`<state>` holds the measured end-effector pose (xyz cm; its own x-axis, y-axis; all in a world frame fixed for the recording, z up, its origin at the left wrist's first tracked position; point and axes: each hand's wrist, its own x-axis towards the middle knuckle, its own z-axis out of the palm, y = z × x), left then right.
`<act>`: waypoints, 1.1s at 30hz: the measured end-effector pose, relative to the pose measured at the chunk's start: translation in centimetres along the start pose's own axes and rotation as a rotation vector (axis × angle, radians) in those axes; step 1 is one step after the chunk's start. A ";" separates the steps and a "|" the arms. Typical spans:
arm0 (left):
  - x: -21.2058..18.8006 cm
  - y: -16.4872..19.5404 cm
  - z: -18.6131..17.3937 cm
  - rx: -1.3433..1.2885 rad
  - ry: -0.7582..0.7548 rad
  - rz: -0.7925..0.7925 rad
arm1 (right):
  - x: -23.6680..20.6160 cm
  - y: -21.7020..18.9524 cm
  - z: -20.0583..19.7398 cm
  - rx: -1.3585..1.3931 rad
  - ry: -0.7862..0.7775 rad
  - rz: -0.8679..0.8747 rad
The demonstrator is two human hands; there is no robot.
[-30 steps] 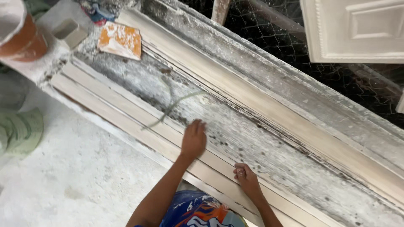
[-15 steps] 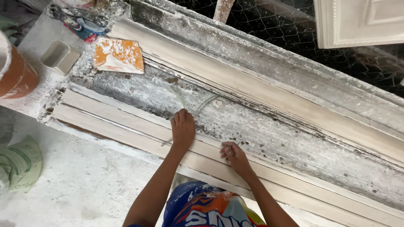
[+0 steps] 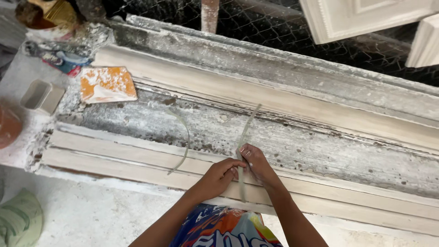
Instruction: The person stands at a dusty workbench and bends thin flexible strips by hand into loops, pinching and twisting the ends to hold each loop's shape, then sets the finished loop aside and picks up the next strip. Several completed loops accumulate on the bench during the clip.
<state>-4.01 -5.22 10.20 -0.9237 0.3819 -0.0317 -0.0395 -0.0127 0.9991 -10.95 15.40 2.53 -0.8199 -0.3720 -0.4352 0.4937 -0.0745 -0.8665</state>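
Both hands, left hand (image 3: 218,176) and right hand (image 3: 254,161), pinch a thin pale strip (image 3: 246,132) over the long plaster-crusted mould (image 3: 320,151); another curved strip (image 3: 183,142) lies nearby.

A long, dusty white mould (image 3: 283,137) holds everything. On it lie two thin curved strips (image 3: 183,137) (image 3: 247,128), an orange scraper (image 3: 107,84) caked in white, and a small grey cup (image 3: 42,96) near the left end.

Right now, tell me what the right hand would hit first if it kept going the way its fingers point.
The right hand points up-left across the long plaster mould. It would likely meet the curved strip first, though depth is unclear.
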 end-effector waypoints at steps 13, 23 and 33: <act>2.7 4.8 -0.4 0.081 0.326 -0.064 | -4.8 -6.4 1.0 -0.254 -0.052 -0.235; 2.6 4.3 1.0 0.364 0.473 0.352 | -5.2 -6.6 2.7 -0.245 0.119 -0.306; 1.3 4.9 0.7 0.131 0.317 0.017 | -5.2 -6.8 2.7 -0.229 0.040 -0.336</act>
<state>-5.19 -4.16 15.11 -0.9971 0.0757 -0.0008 0.0076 0.1097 0.9939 -9.28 15.38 11.36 -0.9374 -0.3254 -0.1240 0.1229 0.0241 -0.9921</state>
